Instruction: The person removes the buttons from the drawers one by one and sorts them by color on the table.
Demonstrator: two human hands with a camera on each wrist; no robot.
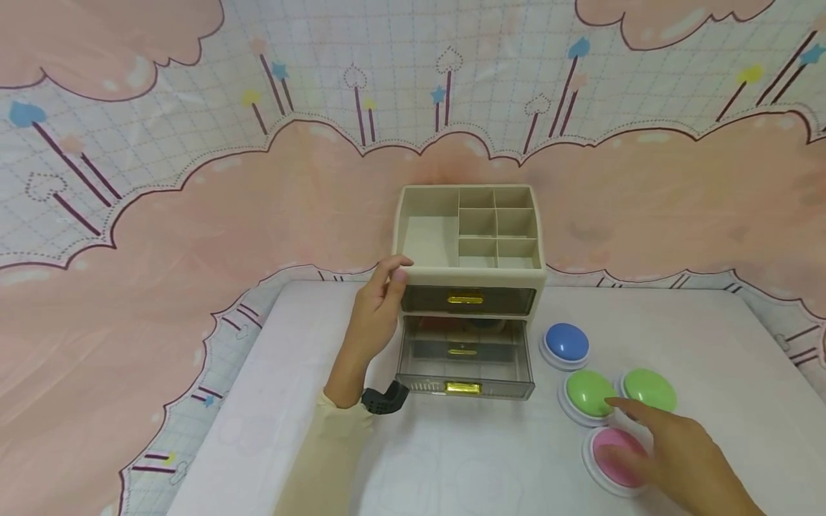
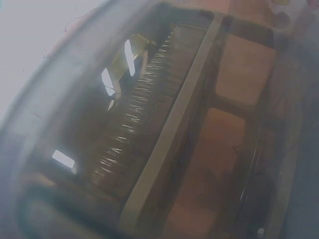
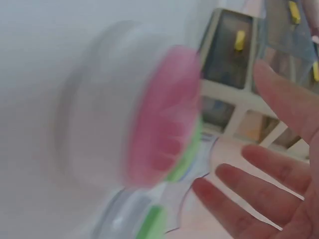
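A cream drawer organizer [image 1: 474,274] stands at the table's back. My left hand [image 1: 374,315] grips its left front corner, thumb on the front edge and a bent finger over the rim. Below a closed smoky drawer [image 1: 497,301], a see-through drawer [image 1: 466,380] with a gold handle is pulled out. My right hand [image 1: 684,451] hovers over the round push buttons with its fingers spread. Nearest it are a pink button [image 3: 167,124] and a green button [image 1: 589,393]. In the right wrist view the fingers are apart from the pink button.
A blue button [image 1: 568,342] and a second green button [image 1: 652,389] also sit right of the organizer. The organizer's top has one large compartment [image 1: 429,240] and several small ones. A patterned cloth [image 1: 310,201] hangs behind the white table [image 1: 452,459].
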